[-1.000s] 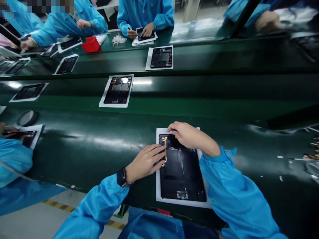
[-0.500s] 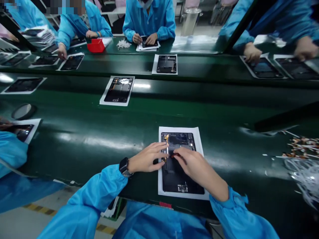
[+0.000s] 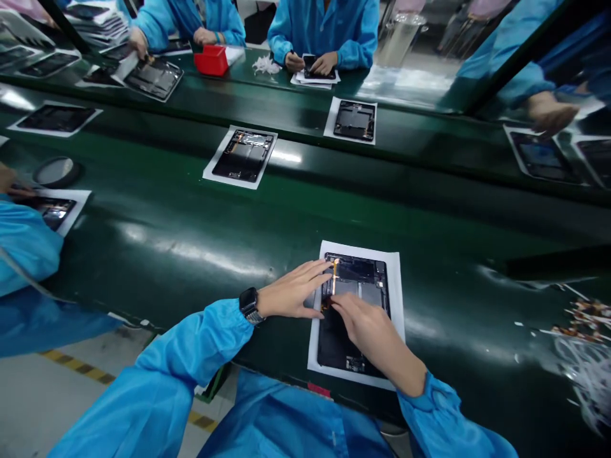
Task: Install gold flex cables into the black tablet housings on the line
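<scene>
A tablet with its inside exposed [image 3: 340, 337] lies on a white sheet [image 3: 395, 286] in front of me. My left hand [image 3: 298, 291] rests at its left edge, fingers stretched out flat and touching the rim. Beneath those fingertips an orange flex cable [image 3: 335, 273] runs along the upper left of the tablet. My right hand [image 3: 360, 318] reaches over from the right, thumb and index finger pinched together at the lower end of that cable. What the pinch holds, if anything, is too small to make out.
Further tablets on white sheets lie across the green bench, one [image 3: 243, 156] ahead of me. A pile of clear plastic strips [image 3: 580, 375] and small parts [image 3: 589, 318] sits at right. Co-workers' hands work at the far side, near a red bin [image 3: 210, 60]. A round black-rimmed dish [image 3: 56, 172] stands left.
My view has turned, tilting the bench. My right hand has shifted left and slightly down over the tablet, towards the cable's lower end. A co-worker across has lifted a tablet's edge.
</scene>
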The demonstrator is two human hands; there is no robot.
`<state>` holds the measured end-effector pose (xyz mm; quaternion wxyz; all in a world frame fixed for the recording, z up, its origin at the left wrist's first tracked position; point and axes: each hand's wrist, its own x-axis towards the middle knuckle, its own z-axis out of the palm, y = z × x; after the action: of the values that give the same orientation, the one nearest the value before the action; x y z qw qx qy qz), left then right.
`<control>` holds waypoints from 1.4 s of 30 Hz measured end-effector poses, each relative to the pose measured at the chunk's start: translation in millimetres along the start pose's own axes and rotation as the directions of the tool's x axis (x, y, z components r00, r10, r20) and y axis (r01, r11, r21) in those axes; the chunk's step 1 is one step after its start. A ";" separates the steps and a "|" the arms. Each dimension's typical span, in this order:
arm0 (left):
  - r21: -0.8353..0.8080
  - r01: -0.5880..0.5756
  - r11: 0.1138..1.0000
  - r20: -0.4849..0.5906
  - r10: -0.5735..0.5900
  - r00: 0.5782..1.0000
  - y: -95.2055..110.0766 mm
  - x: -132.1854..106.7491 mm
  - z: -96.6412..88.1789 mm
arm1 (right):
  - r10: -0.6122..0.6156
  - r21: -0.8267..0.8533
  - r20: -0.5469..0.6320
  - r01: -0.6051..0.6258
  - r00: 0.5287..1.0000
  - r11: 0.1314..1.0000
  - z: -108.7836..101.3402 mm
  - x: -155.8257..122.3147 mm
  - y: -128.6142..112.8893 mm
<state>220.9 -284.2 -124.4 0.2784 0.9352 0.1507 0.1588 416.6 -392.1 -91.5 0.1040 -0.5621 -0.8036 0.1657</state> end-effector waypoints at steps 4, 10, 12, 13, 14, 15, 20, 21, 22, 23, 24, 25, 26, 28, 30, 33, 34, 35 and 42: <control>0.003 0.006 1.000 -0.012 -0.006 1.000 -1.8 -0.6 2.4 | 0.060 0.131 -0.115 -0.045 0.992 0.990 6.6 -8.5 5.5; 0.003 0.014 1.000 0.023 -0.014 1.000 -3.6 0.0 4.0 | 0.040 0.080 -0.225 -0.022 0.974 0.997 18.4 -6.2 0.5; -0.004 0.017 1.000 0.029 -0.017 0.999 -4.0 0.3 4.4 | 0.051 0.048 -0.220 -0.042 0.974 0.998 20.6 -3.2 -4.8; -0.006 0.017 1.000 0.029 -0.017 0.999 -4.2 0.4 4.6 | 0.057 0.031 -0.212 -0.052 0.976 0.998 21.8 -1.2 -8.5; -0.008 0.015 1.000 0.026 -0.015 1.000 -4.4 0.5 4.8 | 0.056 0.016 -0.200 -0.054 0.978 0.998 23.0 1.3 -12.7; -0.008 0.011 1.000 0.023 -0.011 1.000 -4.7 0.5 5.0 | 0.048 0.002 -0.184 -0.049 0.982 0.999 24.1 4.0 -16.9; 0.000 -0.005 1.000 0.007 0.005 1.000 -5.7 0.0 5.6 | 0.058 -0.007 -0.208 -0.060 0.976 0.998 16.1 10.2 -22.7; -0.002 -0.008 1.000 0.002 0.008 1.000 -5.7 0.0 5.7 | 0.091 0.022 -0.248 -0.088 0.964 0.996 11.1 8.1 -19.7; -0.005 -0.013 1.000 -0.002 0.013 1.000 -5.6 -0.1 5.8 | 0.123 0.059 -0.285 -0.111 0.951 0.992 5.6 5.2 -16.1; -0.008 -0.018 1.000 -0.002 0.018 1.000 -5.5 -0.1 5.9 | 0.151 0.091 -0.309 -0.129 0.939 0.987 0.6 1.8 -12.4; -0.010 -0.021 1.000 -0.001 0.021 1.000 -5.4 -0.1 5.9 | 0.171 0.114 -0.317 -0.142 0.933 0.983 -3.4 -1.4 -9.0; -0.012 -0.021 1.000 0.000 0.021 1.000 -5.3 -0.1 5.9 | 0.182 0.125 -0.309 -0.150 0.933 0.981 -5.7 -4.0 -6.2; -0.013 -0.018 1.000 0.000 0.018 1.000 -5.2 -0.1 5.9 | 0.186 0.125 -0.289 -0.156 0.939 0.980 -6.1 -5.8 -4.3; -0.012 -0.010 1.000 -0.001 0.010 1.000 -5.4 -0.2 5.8 | 0.189 0.102 -0.232 -0.170 0.954 0.980 -2.0 -6.4 -2.5; -0.007 -0.006 1.000 0.002 0.006 1.000 -5.6 -0.3 6.0 | 0.189 0.064 -0.193 -0.180 0.963 0.982 4.8 -4.6 -2.3; 0.001 -0.005 1.000 0.008 0.005 1.000 -5.8 -0.7 6.7 | 0.193 0.015 -0.190 -0.194 0.963 0.981 9.7 -2.3 -1.4; 0.004 -0.004 1.000 0.010 0.004 1.000 -5.7 -0.8 6.8 | 0.194 0.007 -0.191 -0.197 0.962 0.980 9.1 -2.1 -0.5; 0.006 -0.004 1.000 0.013 0.004 1.000 -5.6 -0.8 6.9 | 0.196 0.000 -0.189 -0.200 0.962 0.980 7.8 -2.3 0.6; 0.000 0.003 1.000 0.029 -0.003 1.000 -4.6 -0.2 5.8 | 0.184 -0.043 -0.127 -0.191 0.975 0.981 5.2 -0.8 2.4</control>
<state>222.1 -283.3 -131.6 0.2810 0.9370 0.1482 0.1450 417.1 -392.8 -97.1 0.1215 -0.6471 -0.7434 0.1179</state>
